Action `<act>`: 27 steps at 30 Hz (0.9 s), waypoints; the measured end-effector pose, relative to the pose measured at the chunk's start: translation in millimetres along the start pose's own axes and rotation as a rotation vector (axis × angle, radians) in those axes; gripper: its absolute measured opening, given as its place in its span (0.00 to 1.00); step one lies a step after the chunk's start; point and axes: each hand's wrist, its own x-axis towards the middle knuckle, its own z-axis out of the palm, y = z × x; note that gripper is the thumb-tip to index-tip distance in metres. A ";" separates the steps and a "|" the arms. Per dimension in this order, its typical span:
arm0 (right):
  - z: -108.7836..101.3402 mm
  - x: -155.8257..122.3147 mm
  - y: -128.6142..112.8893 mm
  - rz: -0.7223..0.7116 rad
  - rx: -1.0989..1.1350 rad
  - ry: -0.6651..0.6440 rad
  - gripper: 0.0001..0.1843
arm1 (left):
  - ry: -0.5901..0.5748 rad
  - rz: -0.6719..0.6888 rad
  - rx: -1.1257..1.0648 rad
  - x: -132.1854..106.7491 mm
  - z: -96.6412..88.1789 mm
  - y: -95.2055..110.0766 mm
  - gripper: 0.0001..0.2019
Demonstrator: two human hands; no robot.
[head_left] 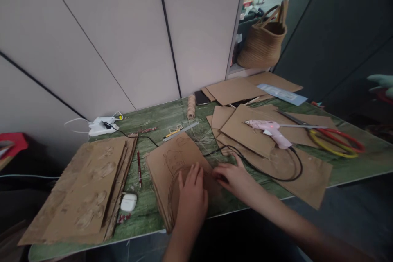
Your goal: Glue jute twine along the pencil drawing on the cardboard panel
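Note:
My left hand [193, 190] lies with its fingers stretched out on a stack of cut cardboard [164, 163]. Pencil-like drawn outlines show on the top sheet, and a curved, ridged band [172, 188] runs beside the hand. At the right edge of the stack is my right hand [231, 176], its thumb and forefinger drawn together in a pinch. What sits between those fingertips is too blurred to make out. A pink glue gun [273, 129] with a lit red light rests on loose cardboard sheets [245, 125] to the right, its black cord looping near my right hand.
Large scissors [334, 139] lie at the right. Torn cardboard [92, 180] is stacked left, near a dark red pencil [139, 168] and white earbud case [128, 202]. Behind are a twine spool [191, 107], phone [201, 98], cutter [173, 132], ruler [186, 129] and power strip [102, 125].

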 end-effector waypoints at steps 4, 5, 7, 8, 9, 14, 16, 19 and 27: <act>3.2 -1.6 -0.8 0.008 0.001 0.005 0.11 | 0.026 0.071 0.076 -13.2 11.4 9.2 0.31; 3.9 -1.8 -0.8 0.006 -0.001 0.010 0.11 | 0.046 0.075 0.095 -14.5 13.3 10.5 0.29; 4.7 -2.0 -0.8 0.008 -0.004 0.021 0.12 | 0.082 0.089 0.129 -14.8 15.5 11.6 0.26; 4.7 -2.1 -0.8 0.010 -0.005 0.021 0.12 | 0.094 0.100 0.136 -14.1 16.2 11.8 0.25; 4.6 -2.0 -0.7 0.012 -0.007 0.019 0.12 | 0.104 0.112 0.136 -13.3 16.7 11.9 0.24; 4.9 -2.6 1.2 -0.020 -0.003 0.013 0.13 | 0.129 0.121 0.116 -12.5 20.4 13.9 0.26; 6.8 -3.5 2.7 -0.033 -0.014 0.026 0.13 | 0.131 0.113 0.119 -13.2 22.1 16.1 0.27; 10.2 -5.3 4.8 -0.065 -0.049 0.039 0.13 | 0.118 0.093 0.088 -10.5 20.1 19.4 0.25; 8.8 -5.8 5.6 -0.082 -0.032 0.041 0.10 | 0.350 -0.048 -0.323 8.5 -47.9 -20.7 0.18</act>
